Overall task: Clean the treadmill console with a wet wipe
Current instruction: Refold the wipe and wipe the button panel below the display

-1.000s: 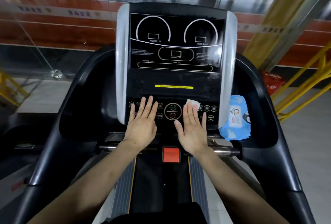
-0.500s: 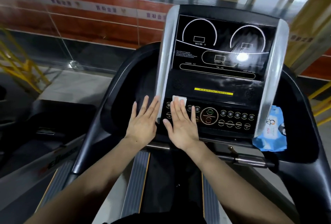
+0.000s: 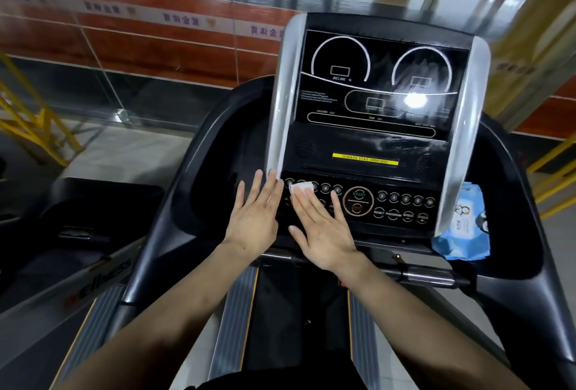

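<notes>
My right hand [image 3: 324,230] lies flat, fingers straight, pressing the folded wet wipe [image 3: 300,187] onto the left end of the button row on the treadmill console [image 3: 371,127]; only the wipe's white upper edge peeks out past my fingertips. My left hand [image 3: 254,216] is just beside it, also flat and holding nothing, with its fingertips reaching the lower end of the left silver trim [image 3: 282,102] and the rest of the hand over the dark housing next to the panel; I cannot tell how firmly it bears down. The two hands sit close together, nearly touching at the thumbs. As for progress, the display screen [image 3: 380,84] shows pale streaks and smears around the right dial and along the strip beneath it, which I read as moisture from wiping, so I judge the upper part largely done. The wipe now sits at the far left of the keypad, so the START button [image 3: 358,194] and the keys to its right [image 3: 405,199] may need a pass yet, though I cannot tell from their look. The silver trims on both sides and the surrounding black housing show no clear sign either way. The blue wipe packet [image 3: 464,227] rests in the right-hand tray, well apart from my hands, ready if a fresh sheet is wanted.
</notes>
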